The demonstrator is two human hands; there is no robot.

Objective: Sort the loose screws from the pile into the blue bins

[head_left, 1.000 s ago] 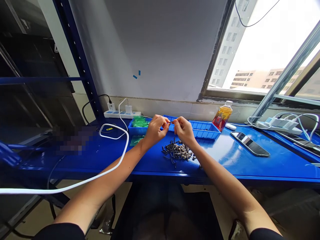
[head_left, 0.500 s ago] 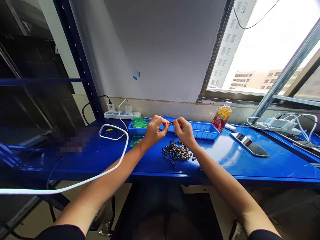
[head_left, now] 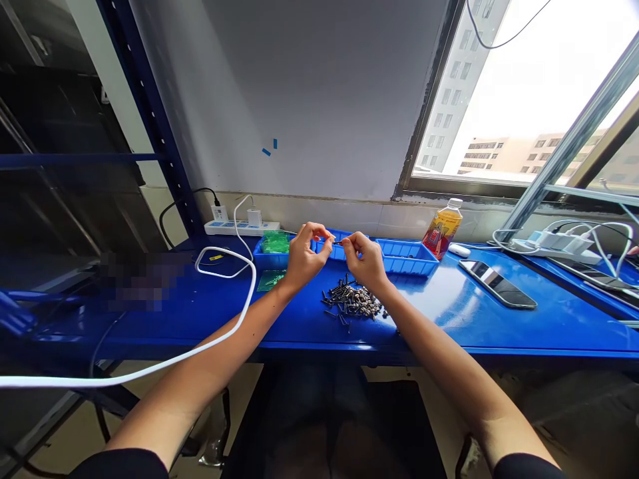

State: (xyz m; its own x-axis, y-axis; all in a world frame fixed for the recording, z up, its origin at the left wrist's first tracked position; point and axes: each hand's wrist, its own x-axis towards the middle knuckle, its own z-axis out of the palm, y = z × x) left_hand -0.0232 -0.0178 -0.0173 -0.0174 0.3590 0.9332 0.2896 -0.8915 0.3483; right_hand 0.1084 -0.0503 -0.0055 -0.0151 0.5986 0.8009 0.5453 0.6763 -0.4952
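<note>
My left hand (head_left: 308,258) is raised above the table with thumb and forefinger curled into a pinch; whatever sits at its fingertips is too small to make out. Facing it, my right hand (head_left: 367,261) pinches a thin dark screw (head_left: 338,243) that points toward the left fingertips. Below both hands a pile of loose screws (head_left: 352,301) with dark shanks lies on the blue table (head_left: 299,326). Just behind the hands are blue plastic bins (head_left: 407,265), partly hidden by them.
Green plastic bags (head_left: 275,242) fill the left bin, and a green packet (head_left: 271,280) lies before it. To the right are a drink bottle (head_left: 443,229) and a phone (head_left: 496,284). A white cable (head_left: 219,342) crosses over my left forearm. Power strips (head_left: 242,228) stand at the back.
My left thumb and forefinger have opened into a rounder pinch and come slightly away from the right fingertips. The right hand keeps its grip on the screw. The view has shifted slightly.
</note>
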